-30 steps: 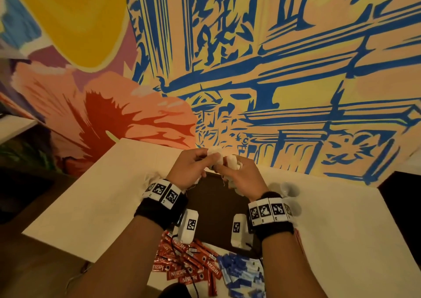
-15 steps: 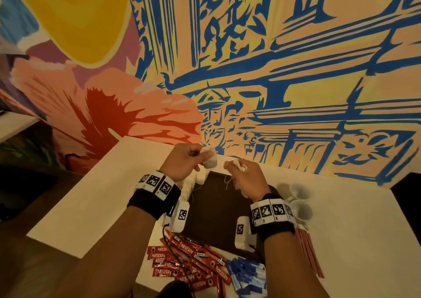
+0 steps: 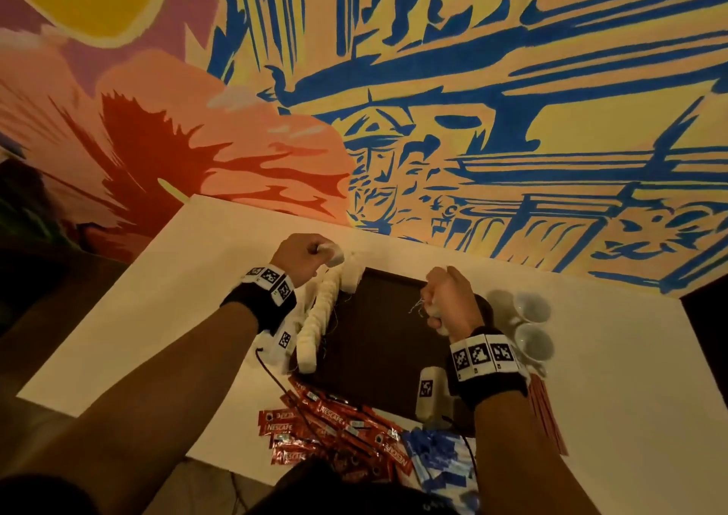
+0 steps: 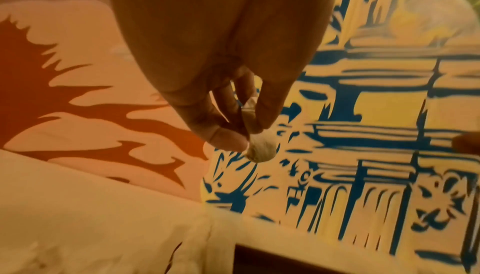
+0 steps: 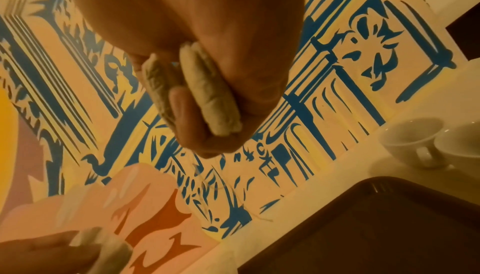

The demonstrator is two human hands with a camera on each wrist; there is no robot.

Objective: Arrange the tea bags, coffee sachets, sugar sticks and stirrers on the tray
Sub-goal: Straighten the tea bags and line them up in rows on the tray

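A dark brown tray (image 3: 378, 341) lies on the white table. A row of white tea bags (image 3: 319, 313) runs along the tray's left edge. My left hand (image 3: 303, 254) hovers over the tray's far left corner and pinches one tea bag (image 4: 261, 147) between thumb and fingertips. Over the tray's right side my right hand (image 3: 445, 302) grips a small bunch of tea bags (image 5: 207, 97), with their threads dangling below. Red coffee sachets (image 3: 335, 432) and blue sugar sticks (image 3: 437, 459) lie in heaps at the table's near edge. Red stirrers (image 3: 545, 412) lie beside my right wrist.
Two white cups (image 3: 532, 325) stand just right of the tray. The painted wall (image 3: 472, 120) rises straight behind the table's far edge. Bare table top (image 3: 157, 298) stretches to the left of the tray and to the right past the cups.
My hands were together over the tray's far edge; they have drawn apart. The left went to the far left corner with one tea bag, the right came nearer with its bunch.
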